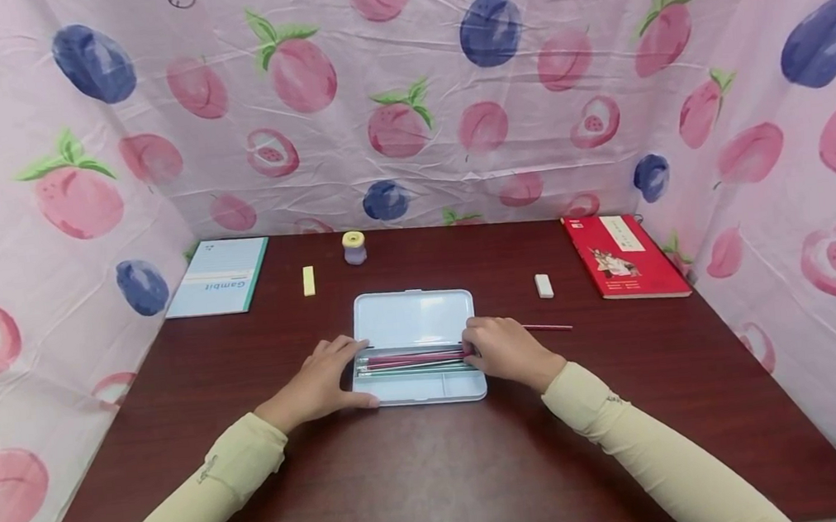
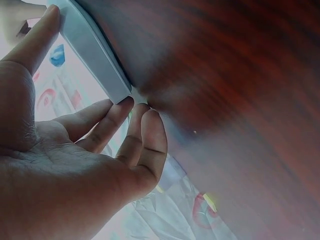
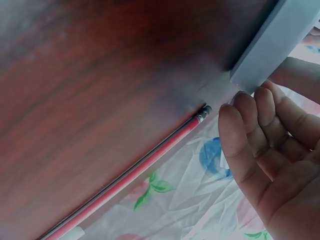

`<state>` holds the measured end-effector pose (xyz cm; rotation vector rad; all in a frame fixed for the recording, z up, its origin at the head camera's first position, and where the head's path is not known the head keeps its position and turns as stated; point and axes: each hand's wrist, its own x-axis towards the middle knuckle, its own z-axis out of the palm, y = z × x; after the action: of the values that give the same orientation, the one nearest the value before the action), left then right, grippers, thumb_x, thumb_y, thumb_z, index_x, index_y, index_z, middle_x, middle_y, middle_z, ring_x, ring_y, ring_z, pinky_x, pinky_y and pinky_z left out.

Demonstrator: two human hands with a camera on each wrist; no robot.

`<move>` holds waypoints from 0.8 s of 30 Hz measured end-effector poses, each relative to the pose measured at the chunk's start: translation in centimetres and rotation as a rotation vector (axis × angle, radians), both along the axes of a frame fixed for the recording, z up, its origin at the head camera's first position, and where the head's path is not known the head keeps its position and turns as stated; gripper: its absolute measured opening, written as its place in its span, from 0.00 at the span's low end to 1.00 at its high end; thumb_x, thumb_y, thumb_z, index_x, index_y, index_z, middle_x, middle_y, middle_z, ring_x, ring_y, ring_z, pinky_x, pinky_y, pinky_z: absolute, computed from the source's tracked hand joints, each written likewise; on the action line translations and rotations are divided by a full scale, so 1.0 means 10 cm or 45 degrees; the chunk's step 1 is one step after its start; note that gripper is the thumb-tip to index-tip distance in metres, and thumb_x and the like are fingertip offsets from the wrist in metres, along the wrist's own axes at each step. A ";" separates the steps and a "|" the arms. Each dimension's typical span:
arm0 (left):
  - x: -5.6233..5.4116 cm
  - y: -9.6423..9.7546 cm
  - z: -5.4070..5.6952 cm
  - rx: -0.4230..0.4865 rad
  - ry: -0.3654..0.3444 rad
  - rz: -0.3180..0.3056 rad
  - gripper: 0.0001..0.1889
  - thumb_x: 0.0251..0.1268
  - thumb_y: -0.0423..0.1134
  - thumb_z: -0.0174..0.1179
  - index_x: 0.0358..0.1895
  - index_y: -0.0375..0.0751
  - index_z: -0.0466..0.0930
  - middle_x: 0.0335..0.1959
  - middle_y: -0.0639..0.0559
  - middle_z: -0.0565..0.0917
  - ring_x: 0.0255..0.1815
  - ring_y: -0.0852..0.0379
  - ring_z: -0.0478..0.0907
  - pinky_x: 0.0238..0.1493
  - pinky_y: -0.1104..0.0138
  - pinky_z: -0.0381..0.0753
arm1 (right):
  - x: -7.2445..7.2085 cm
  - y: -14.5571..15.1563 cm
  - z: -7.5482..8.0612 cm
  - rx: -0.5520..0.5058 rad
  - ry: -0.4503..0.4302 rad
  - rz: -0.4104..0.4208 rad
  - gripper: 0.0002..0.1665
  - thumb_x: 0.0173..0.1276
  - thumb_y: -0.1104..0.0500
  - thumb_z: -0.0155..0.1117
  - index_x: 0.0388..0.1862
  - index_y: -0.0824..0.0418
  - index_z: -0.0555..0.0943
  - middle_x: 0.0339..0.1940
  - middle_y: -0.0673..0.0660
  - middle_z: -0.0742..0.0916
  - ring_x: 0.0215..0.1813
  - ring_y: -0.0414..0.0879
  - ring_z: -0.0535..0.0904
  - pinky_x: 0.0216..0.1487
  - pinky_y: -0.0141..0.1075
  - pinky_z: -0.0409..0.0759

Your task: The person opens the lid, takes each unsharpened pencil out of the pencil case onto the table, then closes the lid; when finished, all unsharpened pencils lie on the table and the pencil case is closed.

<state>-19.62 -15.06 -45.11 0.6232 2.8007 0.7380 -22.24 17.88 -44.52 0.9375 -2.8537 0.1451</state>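
Note:
A pale blue pencil case (image 1: pixel 462 386) lies with its lid (image 1: pixel 414 319) raised back. Several pencils (image 1: pixel 412 361), dark red and green, lie lengthwise in its rear compartment. My left hand (image 1: pixel 317 386) holds the case's left end, thumb at the front edge and fingers near the hinge; the left wrist view shows a fingertip at the case corner. At the opposite end, my right hand (image 1: pixel 508 348) grips the case near the hinge, its curled fingers covering the pencils' right ends. In the right wrist view the thumb passes behind the case wall (image 3: pixel 275 45).
A red pencil (image 1: pixel 549 327) lies right of the case, partly behind my right hand. Farther back are a white eraser (image 1: pixel 544 286), a red book (image 1: pixel 626 255), a yellow strip-like block (image 1: pixel 309 280), a small yellow-topped container (image 1: pixel 354 248) and a light blue notebook (image 1: pixel 218 277).

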 end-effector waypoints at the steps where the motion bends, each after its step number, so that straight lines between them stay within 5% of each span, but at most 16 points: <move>1: 0.00 0.00 0.00 -0.001 -0.002 0.001 0.52 0.53 0.60 0.81 0.79 0.43 0.69 0.69 0.44 0.78 0.68 0.42 0.69 0.70 0.41 0.73 | 0.00 0.00 0.00 0.000 0.002 0.001 0.11 0.60 0.58 0.85 0.31 0.56 0.87 0.30 0.50 0.85 0.29 0.40 0.79 0.36 0.39 0.85; 24: 0.02 0.01 0.01 -0.001 -0.005 0.004 0.52 0.53 0.60 0.82 0.80 0.42 0.69 0.70 0.43 0.77 0.70 0.41 0.69 0.71 0.41 0.72 | 0.06 0.06 0.04 0.024 0.135 0.047 0.05 0.65 0.58 0.81 0.36 0.56 0.90 0.31 0.51 0.88 0.31 0.42 0.83 0.36 0.38 0.86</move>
<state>-19.43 -14.91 -45.01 0.6164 2.7992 0.7375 -21.63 18.45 -44.11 0.9719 -2.7465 0.0696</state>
